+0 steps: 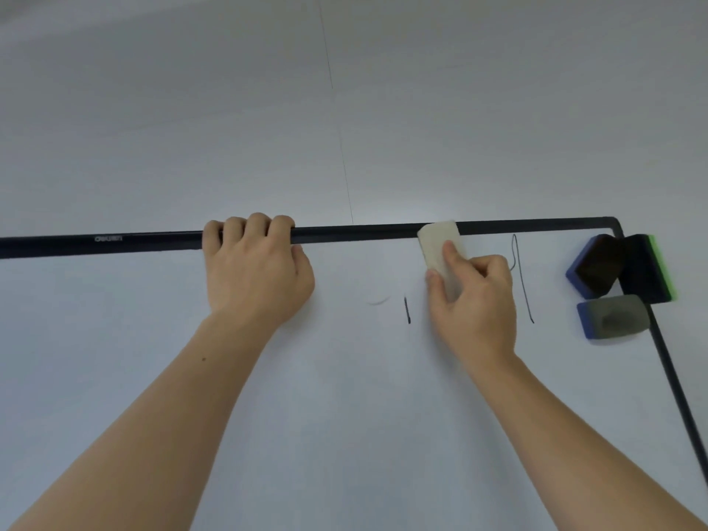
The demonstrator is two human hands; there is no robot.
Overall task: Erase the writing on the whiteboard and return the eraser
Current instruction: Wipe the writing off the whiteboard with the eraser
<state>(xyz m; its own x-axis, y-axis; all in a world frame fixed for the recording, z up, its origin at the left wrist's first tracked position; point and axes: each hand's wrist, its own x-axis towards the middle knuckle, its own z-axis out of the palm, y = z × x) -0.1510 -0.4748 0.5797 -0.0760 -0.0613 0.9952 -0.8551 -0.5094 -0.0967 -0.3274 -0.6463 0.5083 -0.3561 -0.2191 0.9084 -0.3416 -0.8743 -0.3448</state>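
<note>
Right of centre, the right hand [473,300] pinches a pale eraser [440,247] against the whiteboard [344,377], just below its black frame [153,241]. The left hand [254,270] has its fingers [245,228] curled over that frame. Dark pen strokes [523,277] flank the eraser.

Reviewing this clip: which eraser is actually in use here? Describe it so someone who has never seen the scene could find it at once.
Start at the whiteboard's black top frame and follow it toward the right corner. Just below the frame, the right hand presses a whitish eraser against the board. Unlike the three erasers in the corner, blue and dark, green-edged and blue and grey, it is pale and is the only one held.
</note>
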